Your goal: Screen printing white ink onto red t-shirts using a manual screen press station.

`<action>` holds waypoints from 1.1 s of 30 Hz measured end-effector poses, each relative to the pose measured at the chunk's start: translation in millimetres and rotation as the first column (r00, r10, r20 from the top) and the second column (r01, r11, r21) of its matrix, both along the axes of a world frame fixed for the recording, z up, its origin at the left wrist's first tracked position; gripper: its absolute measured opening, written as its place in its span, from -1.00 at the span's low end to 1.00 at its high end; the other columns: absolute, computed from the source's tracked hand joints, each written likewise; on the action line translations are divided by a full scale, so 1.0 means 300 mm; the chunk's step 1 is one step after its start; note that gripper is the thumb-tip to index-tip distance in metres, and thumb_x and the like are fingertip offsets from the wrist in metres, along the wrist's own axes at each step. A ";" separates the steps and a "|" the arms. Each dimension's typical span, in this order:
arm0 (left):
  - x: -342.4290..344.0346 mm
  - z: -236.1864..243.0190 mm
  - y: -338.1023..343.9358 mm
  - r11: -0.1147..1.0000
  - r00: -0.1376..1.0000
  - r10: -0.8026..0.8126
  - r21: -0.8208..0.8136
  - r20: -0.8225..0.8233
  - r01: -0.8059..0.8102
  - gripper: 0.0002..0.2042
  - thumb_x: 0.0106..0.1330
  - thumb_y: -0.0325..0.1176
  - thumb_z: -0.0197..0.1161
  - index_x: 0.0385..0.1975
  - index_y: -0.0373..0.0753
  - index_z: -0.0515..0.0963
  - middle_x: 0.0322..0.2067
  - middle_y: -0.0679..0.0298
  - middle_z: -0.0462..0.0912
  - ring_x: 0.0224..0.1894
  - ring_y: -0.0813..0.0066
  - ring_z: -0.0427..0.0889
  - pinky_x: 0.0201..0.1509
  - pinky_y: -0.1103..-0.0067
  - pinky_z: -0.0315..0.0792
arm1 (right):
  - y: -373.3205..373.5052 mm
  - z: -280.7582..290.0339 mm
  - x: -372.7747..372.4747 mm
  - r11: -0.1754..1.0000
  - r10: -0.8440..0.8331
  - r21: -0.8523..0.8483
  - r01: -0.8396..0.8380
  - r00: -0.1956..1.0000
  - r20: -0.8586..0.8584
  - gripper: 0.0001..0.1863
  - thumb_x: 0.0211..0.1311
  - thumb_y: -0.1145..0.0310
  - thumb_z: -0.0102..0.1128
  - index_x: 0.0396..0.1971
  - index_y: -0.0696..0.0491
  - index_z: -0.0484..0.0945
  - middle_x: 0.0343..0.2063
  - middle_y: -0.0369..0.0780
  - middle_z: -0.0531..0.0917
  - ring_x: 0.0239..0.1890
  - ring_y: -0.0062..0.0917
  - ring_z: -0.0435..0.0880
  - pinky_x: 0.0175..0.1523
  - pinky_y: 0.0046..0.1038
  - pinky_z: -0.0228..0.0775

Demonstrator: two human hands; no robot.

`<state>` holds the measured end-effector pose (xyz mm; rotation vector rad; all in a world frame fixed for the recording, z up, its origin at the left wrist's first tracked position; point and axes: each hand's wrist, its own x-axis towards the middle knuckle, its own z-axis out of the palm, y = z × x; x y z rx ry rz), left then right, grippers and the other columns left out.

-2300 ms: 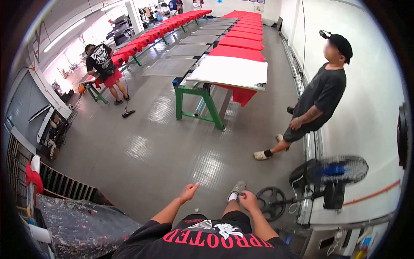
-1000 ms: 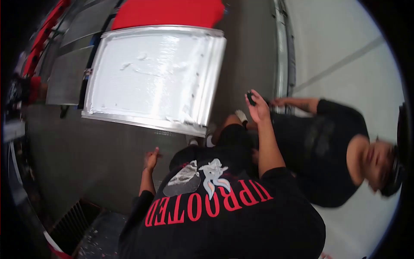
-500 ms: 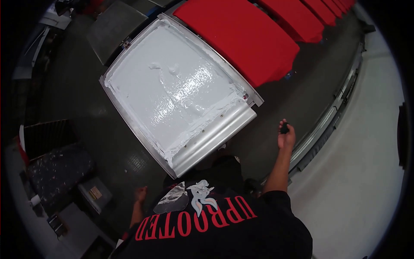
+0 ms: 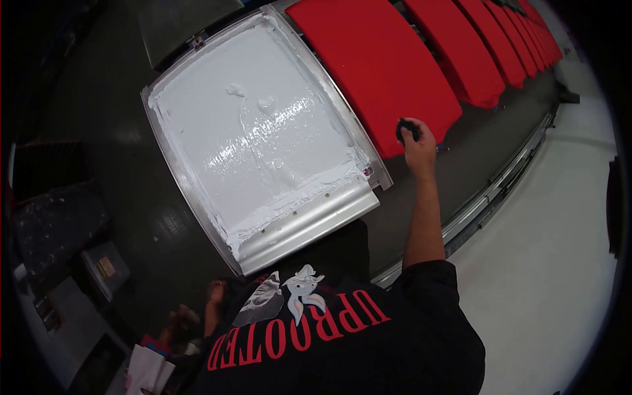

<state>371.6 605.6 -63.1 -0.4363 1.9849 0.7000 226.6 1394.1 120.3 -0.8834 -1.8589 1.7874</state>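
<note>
My right hand (image 4: 421, 148) is raised over the near corner of a red shirt (image 4: 375, 66) laid flat on a pallet. Its fingers are closed around a small black object (image 4: 402, 133) whose kind I cannot make out. Left of it, a metal-framed printing screen (image 4: 309, 227) carries thick white ink (image 4: 230, 125), smooth in the middle and ridged along the borders. My left hand (image 4: 215, 291) hangs low beside my body, near the screen's closest corner. It is dim and blurred, so its fingers do not show clearly.
More red shirts (image 4: 457, 52) on pallets curve away to the far right. A metal rail (image 4: 494, 194) runs along the floor by a pale surface (image 4: 526, 276). At the left are a dark speckled object (image 4: 59, 227) and a grey box (image 4: 105, 268). Pale cloth or paper (image 4: 150, 368) shows low left.
My right hand has moved forward and left, from beside the screen to over the red shirt, still holding the black object. The view has shifted, bringing more red shirts and the pale cloth into sight.
</note>
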 end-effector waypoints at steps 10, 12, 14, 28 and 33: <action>0.332 0.120 0.587 0.645 0.630 0.748 -0.001 -0.209 -0.765 -0.88 0.27 -0.46 0.12 -0.49 -0.15 0.57 -0.46 0.31 0.64 -0.36 0.43 0.58 -0.31 0.42 0.48 | 0.214 -0.180 -0.620 0.463 0.400 0.748 -0.475 0.865 0.302 -0.77 0.14 0.52 0.18 -0.17 0.12 0.60 -0.25 -0.08 0.67 -0.18 -0.21 0.67 -0.06 -0.35 0.54; 0.472 0.167 0.850 0.581 0.576 0.804 -0.013 -0.148 -0.814 -0.88 0.27 -0.44 0.13 -0.50 -0.15 0.57 -0.47 0.32 0.63 -0.37 0.45 0.57 -0.32 0.44 0.46 | 0.180 -0.163 -0.747 0.199 0.468 0.822 -0.534 0.789 0.399 -0.75 0.12 0.55 0.20 -0.15 0.12 0.60 -0.25 -0.13 0.68 -0.20 -0.26 0.66 -0.05 -0.34 0.54; 0.538 0.306 0.913 0.542 0.543 0.836 -0.034 -0.077 -0.840 -0.87 0.28 -0.42 0.14 -0.52 -0.14 0.56 -0.49 0.34 0.61 -0.41 0.49 0.54 -0.34 0.47 0.43 | 0.190 -0.224 -0.793 0.127 0.531 0.851 -0.509 0.760 0.375 -0.77 0.08 0.55 0.19 -0.21 0.08 0.62 -0.29 -0.17 0.67 -0.25 -0.31 0.64 -0.10 -0.36 0.53; 0.604 0.317 1.395 0.428 0.421 0.894 -0.019 0.153 -0.903 -0.76 0.33 -0.30 0.23 -0.62 -0.11 0.52 -0.61 0.44 0.52 -0.57 0.66 0.44 -0.50 0.60 0.28 | 0.271 -0.219 -0.862 0.017 0.669 0.712 -0.702 0.537 0.513 -0.79 0.07 0.55 0.19 -0.26 0.13 0.65 -0.34 -0.16 0.70 -0.26 -0.35 0.66 -0.10 -0.43 0.54; 0.629 0.297 1.430 0.414 0.380 0.907 -0.213 0.183 -0.885 -0.72 0.31 -0.31 0.25 -0.69 -0.11 0.48 -0.65 0.44 0.49 -0.56 0.63 0.45 -0.45 0.58 0.31 | 0.327 -0.203 -0.870 0.486 0.656 0.460 -0.743 0.658 0.370 -0.75 0.15 0.55 0.17 -0.16 0.10 0.64 -0.25 -0.09 0.71 -0.22 -0.36 0.73 -0.07 -0.44 0.58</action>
